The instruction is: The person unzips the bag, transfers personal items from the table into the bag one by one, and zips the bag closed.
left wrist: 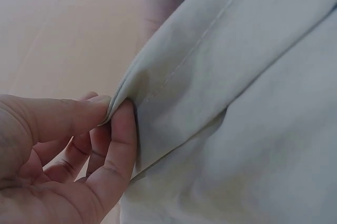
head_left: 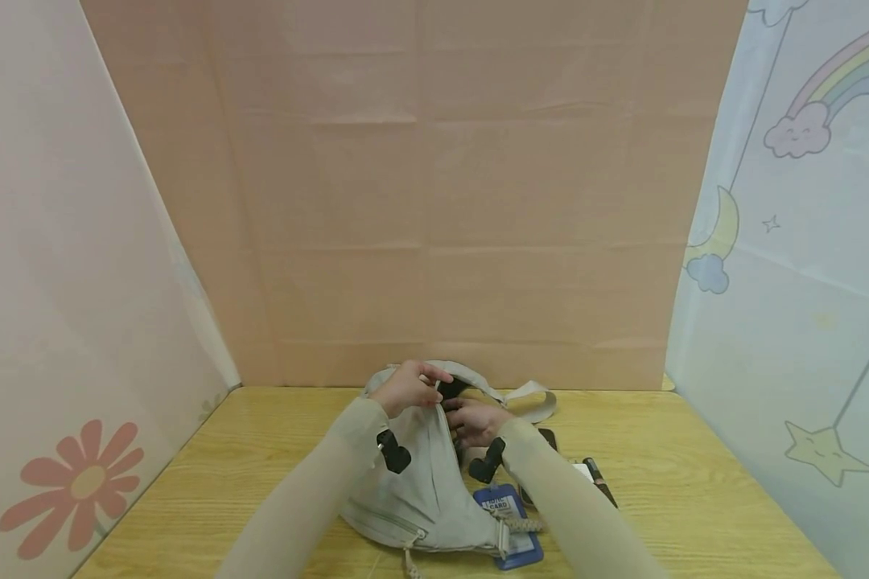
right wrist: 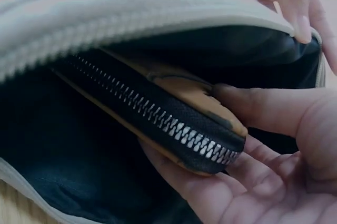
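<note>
A pale grey bag (head_left: pixel 405 462) lies on the table with its zipped mouth open, showing a dark lining (right wrist: pixel 63 150). My left hand (head_left: pixel 405 386) pinches the edge of that opening between thumb and fingers; the left wrist view shows the fabric folded in the grip. Reaching into the mouth, my right hand (head_left: pixel 475 422) holds a tan zip-around wallet (right wrist: pixel 200 98) with its thumb on top and fingers beneath. The wallet's silver zip teeth face the right wrist camera, and its far end is hidden inside the bag.
A blue ID card holder (head_left: pixel 529 556) lies by the bag's right side, partly under a strap. Beyond the right forearm are a dark phone-like object (head_left: pixel 548 438) and a black tube-shaped item (head_left: pixel 599 481). A loose strap loop (head_left: pixel 543 406) sits behind the right hand.
</note>
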`<state>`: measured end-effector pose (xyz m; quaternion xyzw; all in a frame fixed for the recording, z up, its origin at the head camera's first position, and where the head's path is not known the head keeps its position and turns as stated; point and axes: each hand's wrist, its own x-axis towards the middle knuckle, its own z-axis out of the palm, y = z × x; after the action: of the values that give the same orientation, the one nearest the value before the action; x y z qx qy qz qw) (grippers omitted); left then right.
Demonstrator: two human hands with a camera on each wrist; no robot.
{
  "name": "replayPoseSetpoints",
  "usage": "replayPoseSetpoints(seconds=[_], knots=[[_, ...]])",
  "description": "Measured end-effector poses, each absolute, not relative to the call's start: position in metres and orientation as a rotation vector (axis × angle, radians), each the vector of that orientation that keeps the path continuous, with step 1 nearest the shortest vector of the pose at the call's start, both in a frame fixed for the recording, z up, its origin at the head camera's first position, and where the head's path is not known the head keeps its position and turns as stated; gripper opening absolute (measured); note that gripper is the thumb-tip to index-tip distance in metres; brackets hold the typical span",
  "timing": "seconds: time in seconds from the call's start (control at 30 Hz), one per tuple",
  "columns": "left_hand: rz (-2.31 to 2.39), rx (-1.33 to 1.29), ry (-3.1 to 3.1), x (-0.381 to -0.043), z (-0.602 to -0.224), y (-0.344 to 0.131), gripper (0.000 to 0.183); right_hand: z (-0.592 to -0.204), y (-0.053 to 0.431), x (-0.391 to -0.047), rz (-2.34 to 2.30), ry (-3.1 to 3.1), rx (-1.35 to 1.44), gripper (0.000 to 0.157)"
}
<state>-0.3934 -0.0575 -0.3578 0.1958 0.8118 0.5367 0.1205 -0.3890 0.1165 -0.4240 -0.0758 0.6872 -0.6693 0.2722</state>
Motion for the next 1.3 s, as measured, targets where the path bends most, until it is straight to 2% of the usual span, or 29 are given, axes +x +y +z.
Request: replayPoseSetpoints(seconds=[0.2, 0.5, 0.9, 1.03, 1.3], knots=[[1.575, 0.566, 2.363, -0.3919, -0.3574, -0.0574, 0.033, -0.4288, 0.1124, -0.3906, -1.796, 1.891, -0.2, 0.057], [1.565, 0.561, 2.384, -0.3943, -0.3598, -0.059, 0.032, -0.4294, 0.1176, -0.3892, -1.765, 1.798, -0.209, 0.072], [1.559, 0.598, 2.411, -0.3945, -0.3606, -0.0608, 0.034, -0.4262, 0.1134, -0.3906, -1.747, 1.803, -0.303, 0.076], [1.562, 0.595, 2.41, -0.3951, -0.3617, -0.0607, 0.033, -0.4271, 0.1123, -0.3886, -1.719, 1.734, -0.383, 0.071], [1.569, 0.597, 2.403, -0.3962, -0.3622, -0.0614, 0.033, -0.4275, 0.1158, -0.387, -1.652, 1.595, -0.595, 0.049]])
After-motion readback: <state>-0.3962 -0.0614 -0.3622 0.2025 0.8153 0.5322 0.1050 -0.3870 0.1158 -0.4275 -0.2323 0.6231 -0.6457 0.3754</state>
